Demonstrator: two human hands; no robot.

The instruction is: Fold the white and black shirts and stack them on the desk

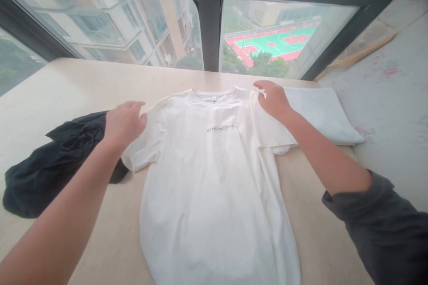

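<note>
A white T-shirt [210,187] lies spread front side up, its collar toward the window and small dark lettering on the chest. Over its left sleeve, by the shoulder, is my left hand [124,122], thumb and fingers apart with nothing in them. My right hand [272,100] hovers at the other shoulder, fingers bent a little and the thumb apart, also holding nothing. Whether either hand touches the fabric I cannot tell. The shirt's lower hem runs out of view at the bottom.
Crumpled black cloth [36,178] lies left, partly behind my left forearm. A folded white cloth [321,111] lies at the right, partly behind my right arm. The pale wooden surface [83,80] ends at a dark window frame [211,31]. A flower-patterned wall [394,98] borders the right.
</note>
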